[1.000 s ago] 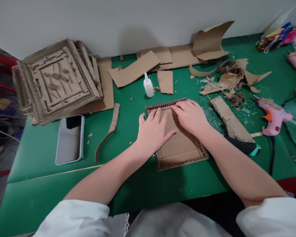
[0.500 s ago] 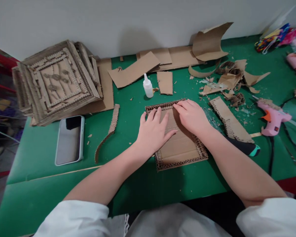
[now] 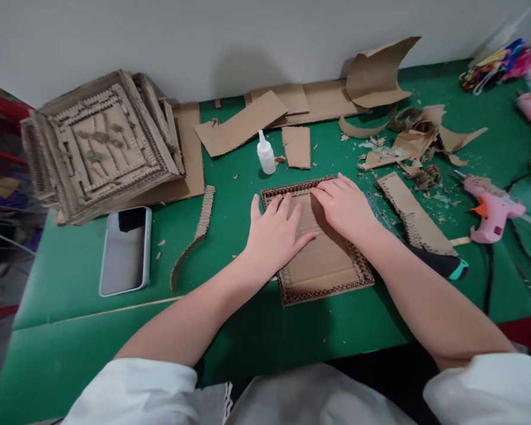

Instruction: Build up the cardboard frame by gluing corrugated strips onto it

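Note:
A flat cardboard panel edged with corrugated strips lies on the green table in front of me. My left hand rests flat on its left part, fingers spread toward the far edge. My right hand lies flat on the upper right part, fingertips at the corrugated strip along the far edge. Neither hand holds anything. A small white glue bottle stands upright just beyond the panel.
A stack of finished cardboard panels sits at the far left, a phone in front of it. A loose corrugated strip lies left of the panel. Cardboard scraps, a pink glue gun and a dark-handled tool lie right.

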### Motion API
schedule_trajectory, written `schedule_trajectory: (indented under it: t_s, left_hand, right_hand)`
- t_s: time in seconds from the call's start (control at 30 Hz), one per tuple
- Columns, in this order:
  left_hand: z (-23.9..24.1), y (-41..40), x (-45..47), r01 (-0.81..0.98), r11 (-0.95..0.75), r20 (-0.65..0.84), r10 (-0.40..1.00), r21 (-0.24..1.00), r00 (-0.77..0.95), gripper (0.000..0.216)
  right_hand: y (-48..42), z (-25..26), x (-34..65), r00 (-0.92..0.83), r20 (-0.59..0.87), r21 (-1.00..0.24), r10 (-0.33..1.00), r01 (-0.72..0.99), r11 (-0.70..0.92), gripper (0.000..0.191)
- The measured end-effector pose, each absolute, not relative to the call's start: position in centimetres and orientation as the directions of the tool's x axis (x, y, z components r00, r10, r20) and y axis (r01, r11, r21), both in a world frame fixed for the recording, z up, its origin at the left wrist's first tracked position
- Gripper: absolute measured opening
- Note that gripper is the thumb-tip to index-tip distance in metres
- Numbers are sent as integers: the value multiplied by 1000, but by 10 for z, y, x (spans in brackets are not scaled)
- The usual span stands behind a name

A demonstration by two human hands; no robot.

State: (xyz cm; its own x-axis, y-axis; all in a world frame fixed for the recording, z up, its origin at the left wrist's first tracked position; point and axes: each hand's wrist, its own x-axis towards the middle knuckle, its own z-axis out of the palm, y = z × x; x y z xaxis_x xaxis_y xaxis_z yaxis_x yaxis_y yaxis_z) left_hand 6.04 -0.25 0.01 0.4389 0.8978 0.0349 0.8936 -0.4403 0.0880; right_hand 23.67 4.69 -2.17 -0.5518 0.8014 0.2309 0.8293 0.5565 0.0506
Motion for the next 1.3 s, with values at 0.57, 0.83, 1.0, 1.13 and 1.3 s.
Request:
schedule_trajectory:
  t_s: [0.57,0.83,1.0,1.13,1.3]
  left_hand:
    - [12,14,69,891,-454,32,891,11,454,57]
    - [-1,27,78,880,-468,68,878,-74,473,36]
    - [-4,27,77,882,-463,78,880,-83,469,34]
    - [-4,27,77,886,-456,70,884,-76,461,35]
    - [-5,25,76,880,-468,94,875,-79,474,35]
  right_hand:
    - [56,-4,267,-425,466,-133,776,834,536,35]
    - [56,-21,247,-535,297,-93,791,808,582,29]
    - [53,-21,244,-532,271,-47,802,825,563,27]
    - [52,-21,244,-520,259,-39,814,836,547,28]
    - [51,-20,244,-507,246,-49,826,845,533,30]
